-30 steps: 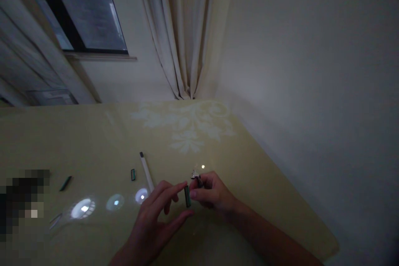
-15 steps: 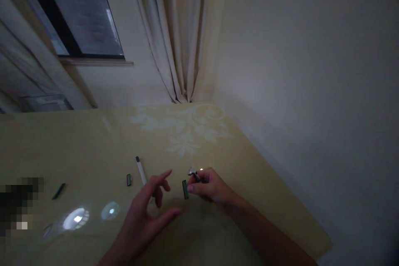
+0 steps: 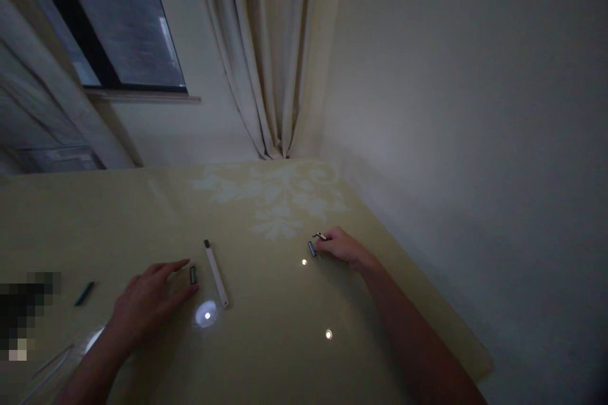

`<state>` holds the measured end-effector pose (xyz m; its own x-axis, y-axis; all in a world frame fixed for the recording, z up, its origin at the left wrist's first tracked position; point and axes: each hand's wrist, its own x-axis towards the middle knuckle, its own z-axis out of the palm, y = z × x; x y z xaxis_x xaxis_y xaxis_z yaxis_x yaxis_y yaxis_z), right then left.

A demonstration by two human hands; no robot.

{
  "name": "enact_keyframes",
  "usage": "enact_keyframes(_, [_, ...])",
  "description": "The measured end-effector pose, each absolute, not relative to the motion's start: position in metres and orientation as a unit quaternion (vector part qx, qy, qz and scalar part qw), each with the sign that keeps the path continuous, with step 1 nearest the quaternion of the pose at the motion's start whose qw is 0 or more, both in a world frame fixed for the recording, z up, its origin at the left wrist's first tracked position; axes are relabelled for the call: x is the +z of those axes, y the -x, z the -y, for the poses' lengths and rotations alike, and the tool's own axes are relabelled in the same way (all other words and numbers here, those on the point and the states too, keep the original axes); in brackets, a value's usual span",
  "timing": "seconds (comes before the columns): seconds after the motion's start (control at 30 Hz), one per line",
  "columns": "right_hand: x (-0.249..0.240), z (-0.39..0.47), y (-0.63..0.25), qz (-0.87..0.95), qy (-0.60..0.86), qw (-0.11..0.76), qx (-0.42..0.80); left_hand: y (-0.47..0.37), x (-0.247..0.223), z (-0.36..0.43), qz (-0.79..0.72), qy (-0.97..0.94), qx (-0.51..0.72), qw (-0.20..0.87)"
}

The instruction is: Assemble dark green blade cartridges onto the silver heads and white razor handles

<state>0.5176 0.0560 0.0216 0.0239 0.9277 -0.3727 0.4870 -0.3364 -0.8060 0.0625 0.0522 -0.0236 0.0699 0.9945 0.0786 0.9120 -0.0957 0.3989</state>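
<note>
My left hand (image 3: 151,297) rests low over the table on the left, thumb and fingers apart around a small green and black cartridge (image 3: 193,275), not closed on it. Farther right, my right hand (image 3: 338,245) has its fingers closed on a small dark and silvery piece (image 3: 320,236). A green and black cartridge (image 3: 312,249) is at its fingertips; whether it is held or touches the table is unclear. A white stick with a dark end (image 3: 216,273) lies between my hands. Another dark green cartridge (image 3: 84,293) lies at the left.
The glossy yellowish table (image 3: 266,354) has a pale floral pattern and bright light reflections. A thin looped cord (image 3: 52,364) lies near the lower left. Curtains (image 3: 266,50), a window (image 3: 123,19) and a bare wall (image 3: 451,107) stand behind and to the right.
My left hand has moved left to the small cartridge, uncovering the white stick. My right hand has moved right and farther from me, with its small piece and the cartridge at its fingertips.
</note>
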Motion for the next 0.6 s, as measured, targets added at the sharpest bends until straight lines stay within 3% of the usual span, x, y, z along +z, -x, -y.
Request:
enact_keyframes(0.43, [0.009, -0.063, -0.516, 0.567, 0.718, 0.218, 0.34, -0.066, -0.016, -0.054, -0.628, -0.733, 0.191, 0.178])
enact_keyframes(0.6, [0.015, -0.059, -0.52, 0.567, 0.714, 0.261, 0.318, -0.076, -0.003, -0.047, -0.64, -0.708, 0.24, 0.174])
